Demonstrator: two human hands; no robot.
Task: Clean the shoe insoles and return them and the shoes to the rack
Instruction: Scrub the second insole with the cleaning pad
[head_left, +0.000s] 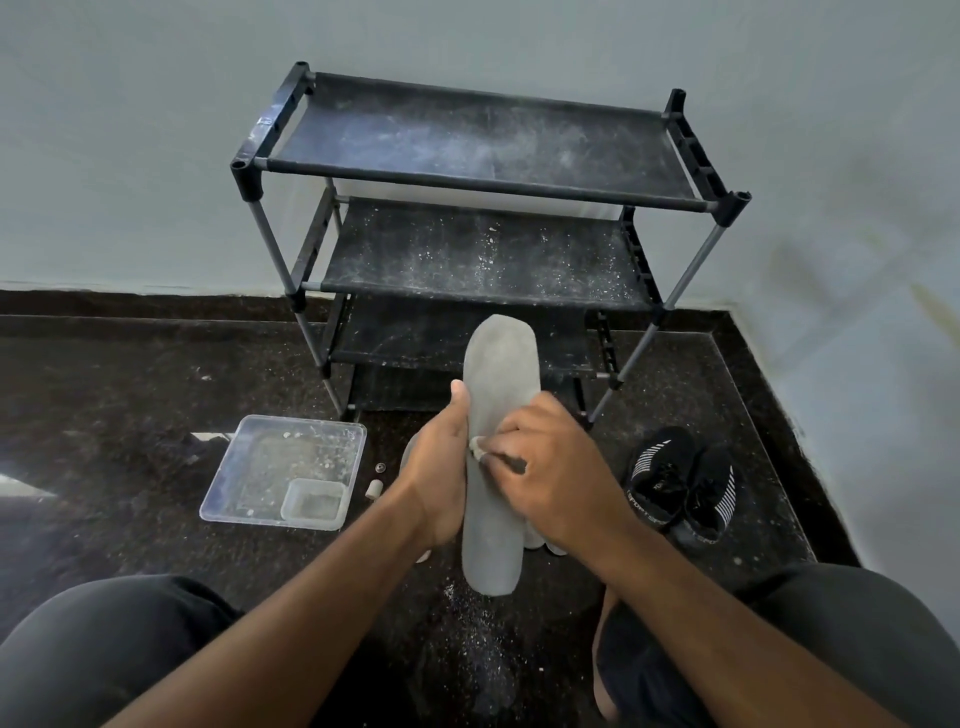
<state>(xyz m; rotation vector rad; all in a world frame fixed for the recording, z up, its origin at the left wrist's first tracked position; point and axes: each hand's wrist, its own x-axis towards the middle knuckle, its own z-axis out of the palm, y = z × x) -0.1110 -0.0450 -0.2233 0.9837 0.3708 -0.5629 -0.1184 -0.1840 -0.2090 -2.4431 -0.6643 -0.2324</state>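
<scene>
A long grey insole (500, 364) is held up in front of me, toe end pointing at the rack. My left hand (439, 467) grips its left edge, thumb along the side. My right hand (545, 467) pinches a small whitish piece (475, 448) and presses it against the insole's middle. A second grey insole (540, 540) lies on the floor, mostly hidden behind the held one. The pair of black sport shoes (680, 486) sits on the floor to the right. The black shoe rack (483, 171) stands against the wall, its shelves dusty and bare.
A clear plastic tray (270, 462) with a small clear tub (314, 503) in its corner lies on the dark floor at left. Two small bits (375, 480) lie beside it. White crumbs dust the floor between my knees (104, 649).
</scene>
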